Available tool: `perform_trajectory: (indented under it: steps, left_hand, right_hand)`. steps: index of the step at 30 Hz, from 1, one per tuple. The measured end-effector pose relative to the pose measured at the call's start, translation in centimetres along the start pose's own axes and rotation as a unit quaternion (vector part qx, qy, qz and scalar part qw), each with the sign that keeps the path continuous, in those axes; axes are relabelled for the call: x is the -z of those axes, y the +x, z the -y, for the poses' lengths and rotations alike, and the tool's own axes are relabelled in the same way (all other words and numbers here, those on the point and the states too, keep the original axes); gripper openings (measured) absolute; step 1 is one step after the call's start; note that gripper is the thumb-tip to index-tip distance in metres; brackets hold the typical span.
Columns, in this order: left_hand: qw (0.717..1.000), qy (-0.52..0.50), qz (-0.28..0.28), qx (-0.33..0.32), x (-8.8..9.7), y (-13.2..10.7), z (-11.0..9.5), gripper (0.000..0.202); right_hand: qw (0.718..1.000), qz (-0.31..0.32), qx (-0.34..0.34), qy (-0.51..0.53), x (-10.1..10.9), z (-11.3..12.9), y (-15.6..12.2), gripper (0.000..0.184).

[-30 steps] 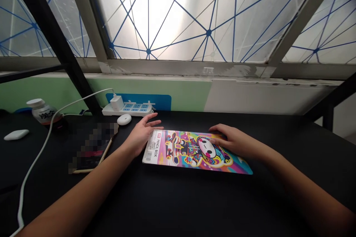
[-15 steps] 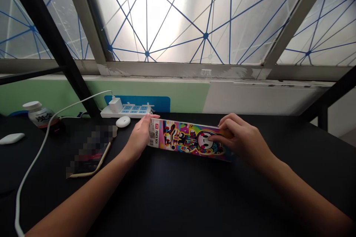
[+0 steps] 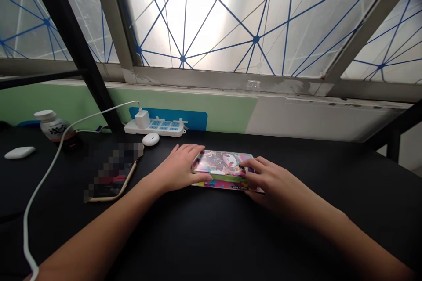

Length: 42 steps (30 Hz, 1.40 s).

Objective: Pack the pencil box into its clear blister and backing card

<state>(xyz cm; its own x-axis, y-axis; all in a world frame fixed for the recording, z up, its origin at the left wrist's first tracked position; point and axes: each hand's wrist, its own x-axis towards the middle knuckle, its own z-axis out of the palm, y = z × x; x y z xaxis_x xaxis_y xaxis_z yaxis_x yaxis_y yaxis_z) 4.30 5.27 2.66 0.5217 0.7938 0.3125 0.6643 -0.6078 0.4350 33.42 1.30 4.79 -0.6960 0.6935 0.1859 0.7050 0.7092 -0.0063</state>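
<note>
A colourful pencil box (image 3: 217, 164) lies flat on the black desk in front of me. A white cartoon face decorates its glossy pink top, a green strip runs along the near side, and printed lettering shows below that. My left hand (image 3: 180, 167) grips the left end, fingers over the far edge and thumb on the near side. At the right end, my right hand (image 3: 265, 180) holds the box, with fingers over the top and near side and the thumb low by the bottom corner. Both ends of the box are partly covered by my hands.
On the black desk (image 3: 211, 237) to the left are a blurred flat item with a tan edge (image 3: 114, 197), a round white case (image 3: 150, 139), a white-capped bottle (image 3: 54, 127) and a white mouse-like object (image 3: 20, 153). A power strip (image 3: 165, 127) with a white cable (image 3: 39, 193) sits by the wall.
The pencil box has gone from tilted up, its decorated face toward me, to lying flat with another side showing. My left hand has moved over its left end; my right hand has shifted lower.
</note>
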Motion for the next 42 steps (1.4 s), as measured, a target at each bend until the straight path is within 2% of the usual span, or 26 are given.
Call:
perform_trajectory:
  steps: [3, 5, 8, 10, 14, 17, 18, 20, 22, 23, 25, 30, 32, 35, 38, 42]
  left_hand:
    - [1.0, 0.019, 0.023, -0.009, -0.3, -0.1, 0.2, 0.076]
    - [0.999, 0.045, 0.006, -0.028, -0.3, -0.1, -0.2, 0.08]
    - [0.991, 0.111, -0.039, -0.057, -0.3, 0.0, -1.3, 0.083]
    - [0.982, 0.159, -0.061, -0.076, -0.5, 0.0, -2.0, 0.085]
    - [0.974, 0.189, -0.066, -0.101, -0.6, 0.1, -2.7, 0.096]
    - [0.971, 0.2, -0.109, -0.078, 0.0, 0.2, -2.5, 0.086]
    - [0.966, 0.214, -0.126, -0.068, 0.4, 0.2, -2.4, 0.079]
    - [0.956, 0.251, -0.137, -0.062, 1.2, 0.2, -2.1, 0.058]
    - [0.95, 0.286, -0.105, -0.072, 1.7, 0.2, -2.0, 0.035]
    - [0.948, 0.298, -0.082, -0.078, 1.8, 0.1, -2.1, 0.026]
    - [0.948, 0.305, -0.037, -0.086, 1.7, 0.0, -2.4, 0.018]
    - [0.948, 0.3, 0.038, -0.096, 0.6, -0.2, -3.9, 0.033]
    - [0.953, 0.285, 0.048, -0.091, 0.5, -0.2, -4.4, 0.034]
    - [0.965, 0.245, 0.054, -0.08, 0.4, -0.4, -4.8, 0.047]
    - [0.973, 0.221, 0.054, -0.051, -0.1, -0.7, -4.5, 0.057]
    - [0.978, 0.2, 0.057, 0.001, -1.0, -0.8, -3.2, 0.081]
  right_hand:
    - [0.994, -0.004, -0.069, 0.09, 0.6, -0.8, -0.2, 0.018]
    - [0.986, -0.035, -0.109, 0.123, 0.4, -1.8, -0.2, 0.039]
    - [0.981, -0.073, -0.132, 0.121, -0.2, -3.5, -0.2, 0.075]
    - [0.983, -0.069, -0.134, 0.109, -0.5, -4.4, -0.2, 0.083]
    - [0.986, -0.066, -0.135, 0.074, 0.0, -4.8, -0.4, 0.087]
    - [0.986, -0.11, -0.122, 0.015, 1.0, -4.1, -0.5, 0.094]
    - [0.987, -0.12, -0.107, -0.015, 1.3, -3.6, -0.6, 0.087]
    - [0.989, -0.114, -0.064, -0.076, 1.6, -2.6, -0.7, 0.057]
    - [0.988, -0.089, -0.022, -0.121, 1.4, -1.5, -0.7, 0.03]
    - [0.988, -0.079, -0.011, -0.133, 1.1, -1.0, -0.6, 0.025]
    - [0.987, -0.073, -0.004, -0.141, 0.3, -0.2, -0.5, 0.031]
    - [0.99, -0.067, 0.002, -0.123, -1.1, 0.1, -0.2, 0.043]
    - [0.995, -0.056, 0.009, -0.087, -1.3, 0.2, -0.1, 0.049]
    - [0.999, -0.029, 0.019, -0.031, -1.8, 0.5, 0.1, 0.064]
    - [1.0, -0.01, 0.014, -0.005, -2.6, 0.9, 0.3, 0.077]
    - [0.999, 0.038, -0.001, 0.018, -2.7, 1.0, 0.5, 0.085]
